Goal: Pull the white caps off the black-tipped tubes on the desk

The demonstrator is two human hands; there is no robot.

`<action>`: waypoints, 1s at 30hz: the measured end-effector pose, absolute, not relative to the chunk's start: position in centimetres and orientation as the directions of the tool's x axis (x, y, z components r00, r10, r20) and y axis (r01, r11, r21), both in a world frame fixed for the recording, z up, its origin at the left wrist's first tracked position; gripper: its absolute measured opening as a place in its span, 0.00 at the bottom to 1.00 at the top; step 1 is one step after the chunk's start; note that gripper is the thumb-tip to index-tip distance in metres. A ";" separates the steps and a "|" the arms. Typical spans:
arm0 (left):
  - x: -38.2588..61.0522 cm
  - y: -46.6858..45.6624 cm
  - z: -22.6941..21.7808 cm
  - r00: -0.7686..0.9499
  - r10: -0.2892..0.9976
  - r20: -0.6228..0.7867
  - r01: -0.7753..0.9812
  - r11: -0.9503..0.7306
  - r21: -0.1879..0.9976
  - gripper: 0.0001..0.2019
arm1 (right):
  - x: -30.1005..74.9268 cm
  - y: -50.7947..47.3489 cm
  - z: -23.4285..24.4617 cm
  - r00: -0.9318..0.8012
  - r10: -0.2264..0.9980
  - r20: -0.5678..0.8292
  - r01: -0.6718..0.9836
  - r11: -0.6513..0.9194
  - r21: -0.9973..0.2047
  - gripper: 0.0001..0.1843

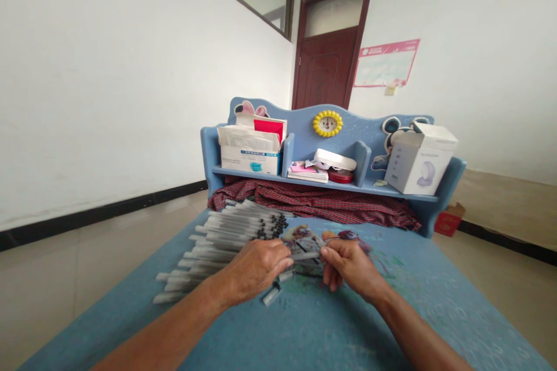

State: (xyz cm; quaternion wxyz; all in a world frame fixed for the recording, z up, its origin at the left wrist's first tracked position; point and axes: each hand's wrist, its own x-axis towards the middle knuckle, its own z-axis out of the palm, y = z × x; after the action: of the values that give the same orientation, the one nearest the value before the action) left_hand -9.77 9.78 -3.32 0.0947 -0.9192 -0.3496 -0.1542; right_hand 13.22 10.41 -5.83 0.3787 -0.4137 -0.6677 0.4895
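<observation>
My left hand (263, 264) and my right hand (350, 264) face each other over the blue desk, fingers closed. Between them stretches a translucent grey pen (304, 255), its left end in my left fingers and its right end pinched by my right thumb and fingers. Whether its two ends are separate parts is too blurred to tell. Many similar pens (209, 249) with black ends lie side by side in a heap beyond and left of my left hand. Below the held pen, a short clear pen cap (272, 294) rests on the desktop, with another clear piece (286, 275) near it.
A blue shelf (404, 192) runs along the desk's back, holding a mask box (250, 161), papers, a white case (335, 159) and a white carton (420, 162). Below it lies a bunched red checked cloth (313, 200). Dark thin pieces lie on the desktop's printed picture.
</observation>
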 end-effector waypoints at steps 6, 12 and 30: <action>-9.7 9.7 -3.4 0.705 0.622 0.341 0.679 -0.731 -0.072 0.11 | 13.4 10.4 -5.6 -0.408 0.906 0.115 0.067 0.155 -0.986 0.24; -9.6 9.8 -3.5 0.710 0.613 0.346 0.671 -0.739 -0.067 0.11 | 13.2 10.5 -5.9 -0.380 0.922 0.072 0.172 0.148 -0.974 0.28; -9.4 9.8 -3.5 0.723 0.587 0.363 0.638 -0.770 -0.025 0.15 | 13.6 10.5 -5.8 -0.443 0.896 0.047 0.079 0.091 -0.993 0.24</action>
State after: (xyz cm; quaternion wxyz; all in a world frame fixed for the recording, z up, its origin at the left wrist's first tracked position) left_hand -9.45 9.84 -3.53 0.0741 -0.9253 -0.3310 -0.1697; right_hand 13.59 10.52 -5.81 0.3664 -0.3801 -0.6413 0.5568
